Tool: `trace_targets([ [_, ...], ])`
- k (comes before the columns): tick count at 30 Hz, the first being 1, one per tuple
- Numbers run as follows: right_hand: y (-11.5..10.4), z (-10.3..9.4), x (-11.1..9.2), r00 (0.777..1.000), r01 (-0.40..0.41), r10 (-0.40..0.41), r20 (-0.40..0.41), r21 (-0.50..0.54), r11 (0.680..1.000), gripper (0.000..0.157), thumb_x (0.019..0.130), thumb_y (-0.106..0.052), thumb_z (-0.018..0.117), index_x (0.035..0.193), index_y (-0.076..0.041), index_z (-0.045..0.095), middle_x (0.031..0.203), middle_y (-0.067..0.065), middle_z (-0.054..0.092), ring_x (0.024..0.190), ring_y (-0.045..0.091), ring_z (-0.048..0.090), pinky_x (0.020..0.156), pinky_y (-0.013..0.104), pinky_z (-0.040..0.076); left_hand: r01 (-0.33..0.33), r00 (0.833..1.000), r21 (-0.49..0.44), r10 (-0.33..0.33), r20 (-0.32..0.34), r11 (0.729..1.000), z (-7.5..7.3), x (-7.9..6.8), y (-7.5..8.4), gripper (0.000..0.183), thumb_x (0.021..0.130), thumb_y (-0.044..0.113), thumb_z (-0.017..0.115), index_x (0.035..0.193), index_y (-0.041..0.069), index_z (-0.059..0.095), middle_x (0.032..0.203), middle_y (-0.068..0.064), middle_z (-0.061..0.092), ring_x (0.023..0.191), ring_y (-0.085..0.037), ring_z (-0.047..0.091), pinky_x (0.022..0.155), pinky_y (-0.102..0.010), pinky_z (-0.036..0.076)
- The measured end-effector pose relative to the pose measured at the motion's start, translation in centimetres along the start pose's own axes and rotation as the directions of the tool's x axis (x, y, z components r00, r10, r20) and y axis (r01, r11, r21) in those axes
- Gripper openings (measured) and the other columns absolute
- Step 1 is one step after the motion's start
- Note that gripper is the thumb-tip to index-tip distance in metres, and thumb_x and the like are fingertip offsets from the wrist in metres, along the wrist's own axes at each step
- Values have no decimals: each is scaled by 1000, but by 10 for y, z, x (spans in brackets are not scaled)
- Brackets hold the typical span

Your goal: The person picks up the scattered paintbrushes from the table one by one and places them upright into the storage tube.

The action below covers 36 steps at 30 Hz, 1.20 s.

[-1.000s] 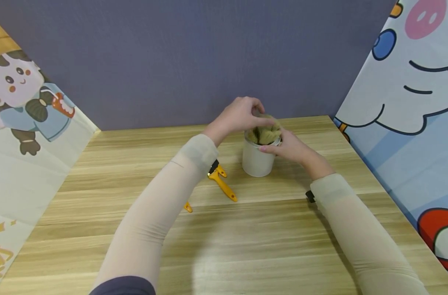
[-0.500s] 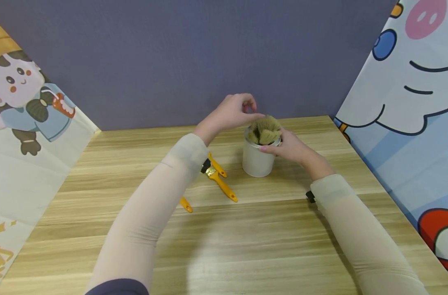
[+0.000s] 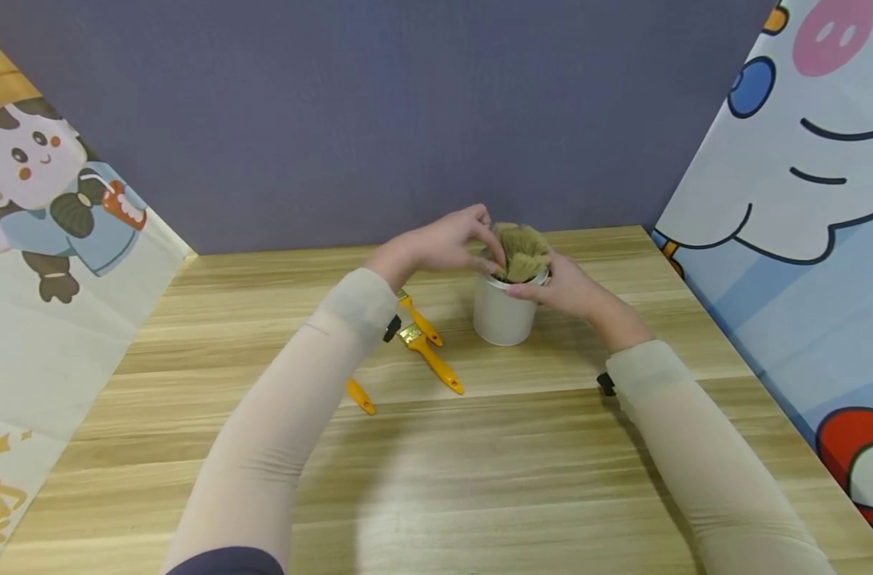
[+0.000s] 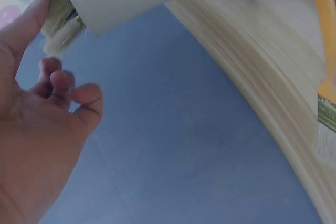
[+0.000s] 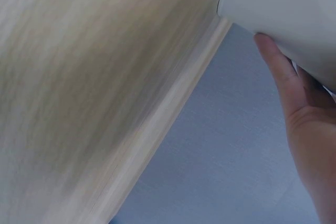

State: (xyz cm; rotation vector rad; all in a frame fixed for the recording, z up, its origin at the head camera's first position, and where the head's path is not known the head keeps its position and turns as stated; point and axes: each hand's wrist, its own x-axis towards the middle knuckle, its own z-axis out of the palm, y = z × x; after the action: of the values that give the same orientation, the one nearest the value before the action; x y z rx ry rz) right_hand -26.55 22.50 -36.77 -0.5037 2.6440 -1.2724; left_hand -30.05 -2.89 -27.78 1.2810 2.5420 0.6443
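Observation:
In the head view a white cylindrical cup (image 3: pixel 503 315) stands upright on the table near the back wall. Tan bristles of paintbrushes (image 3: pixel 524 246) stick up out of it, and their handles are hidden inside. My right hand (image 3: pixel 569 289) grips the cup at its right side, thumb at the front of the rim. At the left edge of the bristles, the thumb and index finger of my left hand (image 3: pixel 443 243) pinch together. The left wrist view shows the left thumb (image 4: pixel 32 19) against the bristles, with the other fingers loosely curled.
Paintbrushes with yellow handles lie left of the cup: one in front (image 3: pixel 439 363), another behind it (image 3: pixel 423 319), and a third handle (image 3: pixel 360 396) partly under the left forearm. A dark wall (image 3: pixel 335 120) rises behind the wood-grain table (image 3: pixel 515 479); cartoon-printed panels flank both sides.
My left hand first drew back left from above the bristles, then came down to their left edge at the rim. The right hand and the cup have stayed in place.

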Motion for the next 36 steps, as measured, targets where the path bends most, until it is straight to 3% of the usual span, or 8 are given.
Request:
trace_targets([
  [5,1,-1,-1,1000,19,-19,13,15,1000,85,100,-40,75,168,-16,30,164,16,46,145,37,50,116,60,44,-42,991,73,51,-127,996,2,13,8,17,104,26,70,112,17,81,106,-3,36,105,-20,37,92,-32,31],
  [8,2,-1,-1,999,28,-29,27,27,999,87,101,-40,74,170,-18,25,166,15,43,148,38,48,117,61,43,-22,980,102,42,-196,995,0,21,16,18,106,29,67,112,20,80,107,-2,32,106,-20,35,91,-32,30],
  [13,2,-2,-2,998,41,-43,45,36,999,88,102,-39,72,171,-20,21,166,14,43,147,37,49,117,60,43,32,977,180,7,-215,983,6,36,22,21,107,33,62,116,24,79,111,-2,33,107,-19,34,89,-31,31],
  [19,0,-3,-3,998,-26,25,63,27,999,95,103,-47,69,172,-17,11,172,15,34,152,39,44,119,62,42,20,976,215,28,-218,976,15,46,27,20,107,34,64,115,25,79,111,-2,35,106,-20,35,86,-32,34],
  [23,-3,-4,-4,996,-60,59,65,2,998,102,101,-52,69,173,-17,5,176,17,24,155,43,38,119,65,40,16,983,214,24,-184,977,14,45,30,21,107,37,63,118,27,78,115,-2,38,107,-19,36,87,-31,36],
  [28,-4,-3,-4,994,-86,87,61,-22,996,109,99,-58,69,173,-16,1,178,20,15,158,46,32,121,69,36,29,986,130,-7,-164,991,9,37,29,26,105,42,65,124,27,74,123,-4,47,110,-18,41,93,-32,39],
  [33,-1,-2,-3,998,-40,41,38,-9,999,98,100,-49,73,172,-14,15,170,21,36,152,44,42,119,66,39,39,986,72,-27,-162,997,-1,26,23,28,105,45,64,125,28,72,123,-1,49,113,-20,47,97,-35,42],
  [36,0,-2,-2,1000,1,-1,22,2,1000,97,100,-42,74,172,-16,15,168,19,40,151,42,45,119,63,41,38,984,57,-27,-177,998,-9,16,17,27,106,44,64,125,27,73,123,0,52,114,-19,50,101,-37,44],
])
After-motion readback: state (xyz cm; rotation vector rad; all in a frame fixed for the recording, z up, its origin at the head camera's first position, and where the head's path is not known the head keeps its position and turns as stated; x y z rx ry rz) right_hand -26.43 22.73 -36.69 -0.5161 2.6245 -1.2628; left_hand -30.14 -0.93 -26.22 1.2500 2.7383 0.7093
